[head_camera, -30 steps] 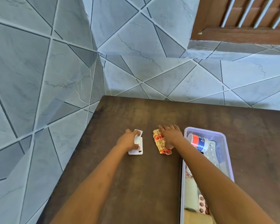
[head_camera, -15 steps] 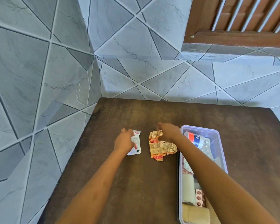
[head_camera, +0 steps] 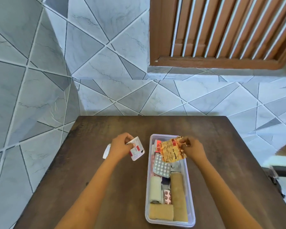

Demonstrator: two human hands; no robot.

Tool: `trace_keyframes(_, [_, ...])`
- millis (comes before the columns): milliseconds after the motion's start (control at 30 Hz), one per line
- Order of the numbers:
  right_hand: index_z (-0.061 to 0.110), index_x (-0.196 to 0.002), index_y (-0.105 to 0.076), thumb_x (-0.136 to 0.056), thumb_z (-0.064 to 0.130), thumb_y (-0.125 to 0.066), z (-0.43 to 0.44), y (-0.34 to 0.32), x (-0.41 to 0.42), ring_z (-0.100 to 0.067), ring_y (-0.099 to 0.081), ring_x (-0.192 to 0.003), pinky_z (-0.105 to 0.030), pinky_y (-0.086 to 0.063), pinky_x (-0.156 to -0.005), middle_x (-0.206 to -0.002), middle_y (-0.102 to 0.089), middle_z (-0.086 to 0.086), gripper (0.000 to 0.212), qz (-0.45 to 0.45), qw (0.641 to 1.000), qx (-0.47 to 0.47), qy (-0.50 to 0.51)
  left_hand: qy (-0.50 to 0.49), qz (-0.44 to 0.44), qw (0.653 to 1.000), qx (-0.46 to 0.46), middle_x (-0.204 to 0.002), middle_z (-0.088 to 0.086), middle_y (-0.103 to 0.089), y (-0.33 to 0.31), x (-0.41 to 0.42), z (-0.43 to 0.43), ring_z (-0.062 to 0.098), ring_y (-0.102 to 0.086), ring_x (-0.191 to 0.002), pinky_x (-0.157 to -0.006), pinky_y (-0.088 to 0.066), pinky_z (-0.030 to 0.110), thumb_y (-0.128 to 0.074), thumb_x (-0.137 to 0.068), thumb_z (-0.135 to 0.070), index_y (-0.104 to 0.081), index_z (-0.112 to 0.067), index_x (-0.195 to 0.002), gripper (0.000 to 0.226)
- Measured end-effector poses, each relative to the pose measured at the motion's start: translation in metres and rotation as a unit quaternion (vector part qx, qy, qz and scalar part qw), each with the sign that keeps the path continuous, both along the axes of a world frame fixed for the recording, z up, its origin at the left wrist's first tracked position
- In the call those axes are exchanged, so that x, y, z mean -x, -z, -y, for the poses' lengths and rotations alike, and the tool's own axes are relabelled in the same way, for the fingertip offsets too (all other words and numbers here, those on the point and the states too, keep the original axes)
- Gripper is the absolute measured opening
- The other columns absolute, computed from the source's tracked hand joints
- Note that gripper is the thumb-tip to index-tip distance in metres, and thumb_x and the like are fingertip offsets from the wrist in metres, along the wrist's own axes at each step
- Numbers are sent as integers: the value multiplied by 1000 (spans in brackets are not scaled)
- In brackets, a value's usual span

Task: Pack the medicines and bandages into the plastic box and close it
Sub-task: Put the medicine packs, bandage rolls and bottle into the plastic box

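PACKING IN PROGRESS: A person's right hand (head_camera: 192,148) pinches a crumpled orange-gold foil medicine strip (head_camera: 172,151) by one corner, thumb and fingertips closed on it. The strip hangs to the left of those fingers, over the far end of the clear plastic box (head_camera: 148,179). The left hand (head_camera: 120,146) curls round a white-and-red tablet pack (head_camera: 136,149), which juts out to the right of its fingers, just short of the box's left wall.

In the box, nearer the camera than the right fingers, a white tablet blister (head_camera: 161,167), a pink tablet strip (head_camera: 167,197), a white bandage roll (head_camera: 155,190) and beige bandage rolls (head_camera: 178,190) lie packed side by side.

Bare dark wooden table (head_camera: 92,187) spreads left of the left hand and beyond both sets of fingers to the tiled wall (head_camera: 105,96).

A white scrap (head_camera: 106,151) shows behind the left hand; what it is cannot be told. A red item (head_camera: 158,143) is mostly covered by the foil strip. The table's near edge is cut off.
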State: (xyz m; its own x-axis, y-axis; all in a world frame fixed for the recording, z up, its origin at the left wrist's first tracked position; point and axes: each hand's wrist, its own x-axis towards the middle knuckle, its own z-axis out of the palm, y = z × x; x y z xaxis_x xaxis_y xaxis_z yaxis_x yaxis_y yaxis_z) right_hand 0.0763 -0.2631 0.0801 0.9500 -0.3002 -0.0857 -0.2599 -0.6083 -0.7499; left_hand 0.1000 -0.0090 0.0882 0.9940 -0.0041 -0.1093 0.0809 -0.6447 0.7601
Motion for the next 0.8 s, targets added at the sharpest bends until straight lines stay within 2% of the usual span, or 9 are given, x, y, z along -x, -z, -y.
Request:
trace_keyframes(133, [3, -112, -63, -82, 2, -56, -8, 24, 28, -29, -61, -108, -29, -45, -90, -118, -66, -15, 31, -72, 996, 17, -46, 5, -7, 1000, 0, -105, 10, -69, 0, 12, 24, 18, -62, -88, -62, -51, 25, -62, -84, -6, -62, -11, -93, 11])
trace_keyframes(233, [5, -126, -53, -86, 5, -53, -18, 35, 46, -29, -54, -118, -32, -42, -98, -130, -57, -15, 40, -71, 990, 66, -106, 1, -8, 1000, 4, -100, 9, -70, 3, 21, 36, 24, -67, -91, -74, -59, 42, -65, -82, -7, -57, -21, -80, 16])
trace_keyframes(367, [9, -143, -25, -93, 8, -43, -28, 48, 49, -32, -47, -125, -38, -44, -98, -152, -21, -21, 53, -80, 965, 193, -158, 3, -10, 1000, -5, -98, 10, -70, 6, 32, 45, 25, -67, -91, -77, -58, 46, -66, -80, -7, -52, -30, -70, 29])
trace_keyframes(433, [8, -145, -18, -94, 10, -44, -35, 53, 54, -34, -32, -137, -39, -42, -102, -156, -5, -22, 57, -97, 954, 236, -156, 7, -14, 1000, -6, -98, 9, -70, 7, 37, 50, 24, -67, -91, -77, -59, 45, -66, -81, -8, -53, -27, -73, 24])
trace_keyframes(500, [7, -142, -29, -89, 20, -55, -38, 65, 57, -32, -26, -141, -41, -30, -112, -154, -19, -19, 60, -54, 945, 280, -161, 6, -13, 1000, -8, -95, 8, -70, 9, 42, 55, 24, -67, -91, -79, -58, 45, -66, -80, -8, -55, -26, -75, 22])
trace_keyframes(567, [14, -131, -51, -73, 34, -72, -39, 67, 62, -32, -44, -131, -48, -3, -117, -138, -51, -16, 64, -43, 916, 343, -205, 4, -13, 1000, -9, -92, 8, -70, 10, 48, 58, 25, -67, -90, -78, -58, 46, -66, -79, -8, -54, -27, -73, 23])
trace_keyframes(600, [14, -128, -54, -72, 37, -72, -36, 67, 63, -34, -45, -130, -48, 8, -115, -133, -56, -16, 64, -49, 906, 361, -215, 4, -12, 1000, -10, -91, 7, -70, 11, 50, 59, 25, -67, -90, -78, -58, 46, -66, -79, -8, -55, -27, -74, 23])
trace_keyframes(700, [10, -143, -27, -96, 37, -34, -15, 65, 62, -31, -6, -146, -49, 13, -116, -153, -26, -15, 55, -90, 890, 356, -272, 0, -11, 1000, -7, -88, 0, -65, 16, 57, 62, 22, -66, -90, -79, -58, 44, -64, -81, -8, -55, -25, -83, 20])
trace_keyframes(800, [10, -144, -24, -98, 32, -25, -1, 57, 58, -25, 4, -146, -47, 7, -118, -156, -20, -9, 50, -84, 886, 328, -317, 15, -33, 999, 7, -94, 1, -63, 20, 64, 65, 20, -66, -93, -78, -60, 39, -59, -85, -6, -53, -24, -93, 20])
